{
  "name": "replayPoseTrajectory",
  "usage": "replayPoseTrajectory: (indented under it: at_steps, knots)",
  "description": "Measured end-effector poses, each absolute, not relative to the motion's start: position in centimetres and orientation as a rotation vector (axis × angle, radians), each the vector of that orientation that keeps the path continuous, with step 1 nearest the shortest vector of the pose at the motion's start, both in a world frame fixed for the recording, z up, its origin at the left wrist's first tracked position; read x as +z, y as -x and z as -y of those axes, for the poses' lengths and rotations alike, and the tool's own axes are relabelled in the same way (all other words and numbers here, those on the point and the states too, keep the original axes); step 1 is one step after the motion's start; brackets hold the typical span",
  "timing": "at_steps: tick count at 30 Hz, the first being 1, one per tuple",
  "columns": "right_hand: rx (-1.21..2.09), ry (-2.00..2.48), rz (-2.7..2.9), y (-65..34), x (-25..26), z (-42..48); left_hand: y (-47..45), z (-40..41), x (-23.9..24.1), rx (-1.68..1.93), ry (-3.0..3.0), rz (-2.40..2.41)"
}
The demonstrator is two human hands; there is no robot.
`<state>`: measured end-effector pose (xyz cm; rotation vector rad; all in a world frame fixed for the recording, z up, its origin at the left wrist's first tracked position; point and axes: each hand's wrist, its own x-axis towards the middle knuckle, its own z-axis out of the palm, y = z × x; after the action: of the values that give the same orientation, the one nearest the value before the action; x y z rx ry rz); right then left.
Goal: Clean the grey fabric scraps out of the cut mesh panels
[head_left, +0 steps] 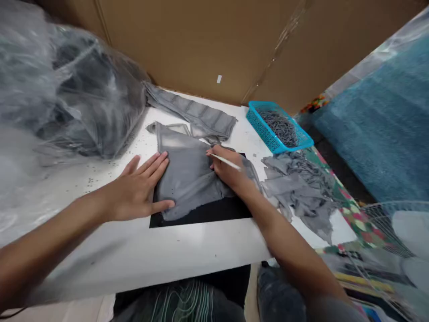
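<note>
A piece of thin grey fabric [187, 165] lies spread over a black mat [208, 211] on the white table. My left hand [142, 190] rests flat at the fabric's left edge, fingers spread, with fingertips and thumb touching the cloth. Over the right part of the cloth, my right hand [229, 167] grips a thin white pen-like stick [224, 161]. Its tip points to the left, and I cannot tell whether it touches the fabric. Behind the cloth lies a folded stack of similar grey fabric [197, 112].
A blue plastic basket [264, 132] of thin grey strips stands at the back right, with crumpled grey fabric [301, 183] before it. A clear plastic bag [100, 98] of dark material bulges at the left. A cardboard wall [194, 44] closes off the back.
</note>
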<state>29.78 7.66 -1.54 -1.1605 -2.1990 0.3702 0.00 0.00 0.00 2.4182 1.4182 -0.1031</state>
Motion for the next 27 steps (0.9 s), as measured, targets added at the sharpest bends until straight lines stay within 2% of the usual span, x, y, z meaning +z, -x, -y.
replayPoseTrajectory:
  at_steps: [5,10,19,27]
  knots:
    - [0.73,1.17,2.084,-29.9,1.0,-7.2,0.3,0.2,-0.7,0.049,-2.533,-1.37]
    - [0.851,1.067,2.156,-25.8,3.1,-5.2,-0.1,0.9,0.2,0.017,-2.565,-1.369]
    - [1.022,0.911,2.108,-22.3,0.0,-5.3,0.0,0.6,-0.4,0.15,-2.562,-1.48]
    - [1.035,0.85,2.088,-22.7,0.1,-5.1,-0.2,0.5,-0.6,0.117,-2.535,-1.491]
